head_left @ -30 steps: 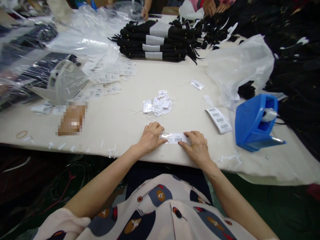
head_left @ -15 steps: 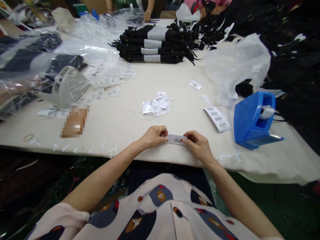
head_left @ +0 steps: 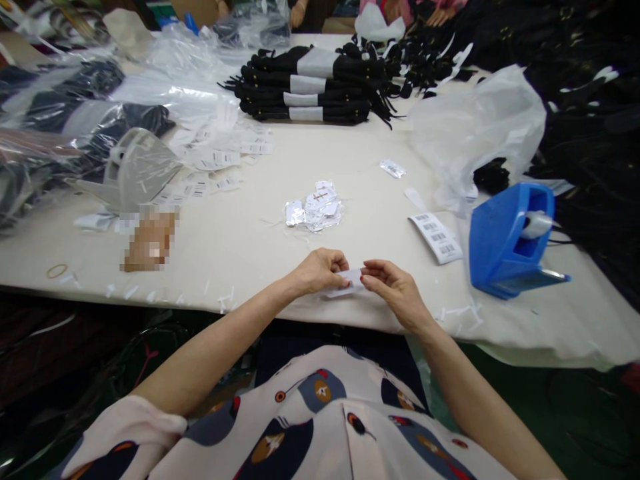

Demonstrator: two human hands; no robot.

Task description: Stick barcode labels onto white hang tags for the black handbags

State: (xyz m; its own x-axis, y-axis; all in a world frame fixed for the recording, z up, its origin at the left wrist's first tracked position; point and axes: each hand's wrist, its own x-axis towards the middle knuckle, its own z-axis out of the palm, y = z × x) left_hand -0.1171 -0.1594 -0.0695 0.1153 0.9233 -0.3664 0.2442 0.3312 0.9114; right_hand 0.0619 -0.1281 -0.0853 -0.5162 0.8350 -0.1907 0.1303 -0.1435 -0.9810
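My left hand [head_left: 323, 270] pinches a small white tag [head_left: 354, 280], its thumb lying over the printed part. At the tag's right end, the thumb and fingertips of my right hand [head_left: 393, 285] close on its edge. The tag is held just above the table's front edge, with part of it hidden under my left thumb. A little beyond my hands lies a small heap of white tags with strings [head_left: 323, 205]. Off to the right is a sheet of barcode stickers [head_left: 435, 238].
A blue tape dispenser [head_left: 510, 240] stands at right, and a grey dispenser [head_left: 135, 170] at left. Strapped black bundles [head_left: 307, 87] are stacked at the back. Plastic-wrapped goods [head_left: 85, 120] lie left, a crumpled plastic bag [head_left: 480, 127] right. Other people's hands [head_left: 440, 15] show at the far edge.
My left hand has moved slightly right along the tag, and its thumb now covers the barcode. My right fingers have shifted to the tag's right edge.
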